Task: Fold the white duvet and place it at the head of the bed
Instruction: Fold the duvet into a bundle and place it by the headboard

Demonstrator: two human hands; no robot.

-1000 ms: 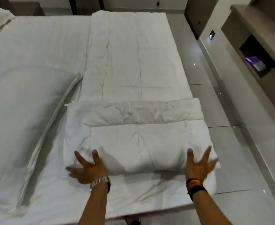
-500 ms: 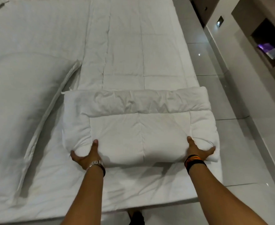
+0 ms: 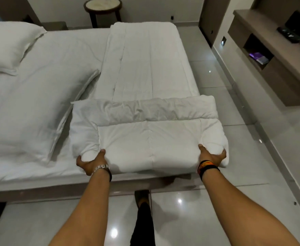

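1. One white duvet (image 3: 145, 82), its near end folded into a thick bundle.
2. Two pillows: a large one (image 3: 30, 110) beside the duvet, a smaller one (image 3: 7, 45) at the far left.
3. Two hands: the left hand (image 3: 90, 161) and the right hand (image 3: 210, 156), each clasping a near corner of the bundle.
4. One round side table (image 3: 103, 6) beyond the bed (image 3: 71, 50).
5. One wristwatch (image 3: 101, 167), on the left wrist.

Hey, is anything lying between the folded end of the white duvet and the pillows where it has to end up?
Both hands, left hand and right hand, already grip the folded white duvet. Its unfolded length stretches ahead. The large white pillow lies to its left, on the way to the far pillow.
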